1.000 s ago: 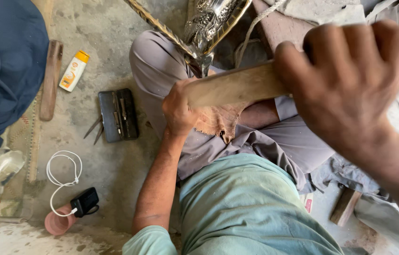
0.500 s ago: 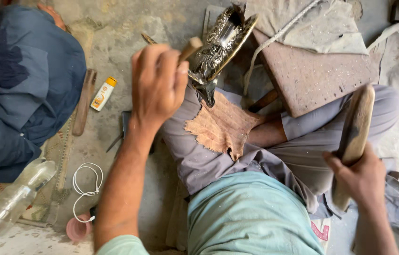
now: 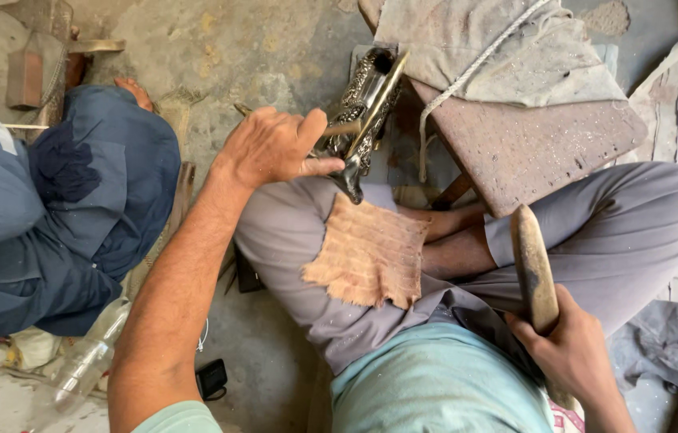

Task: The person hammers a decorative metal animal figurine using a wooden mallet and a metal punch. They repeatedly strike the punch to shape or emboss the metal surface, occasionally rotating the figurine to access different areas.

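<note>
My left hand (image 3: 275,147) is closed on a thin metal tool whose tip rests against an ornate engraved metal piece (image 3: 365,104). That piece stands tilted between my knee and a low wooden stool (image 3: 531,144). Low on the right, my right hand (image 3: 568,353) grips a long wooden mallet (image 3: 533,265) upright beside my leg. A tan scrap of cloth (image 3: 371,252) lies on my grey trouser leg. I sit cross-legged on the floor.
Another person in dark blue clothes (image 3: 50,200) sits close on the left. A grey cloth and a rope (image 3: 507,48) cover the stool's far end. A clear plastic bottle (image 3: 86,361) and a small black device (image 3: 212,377) lie on the concrete floor.
My left hand has come down onto the metal piece with the thin tool. My right hand has lowered the mallet beside my leg. The view has shifted left.
</note>
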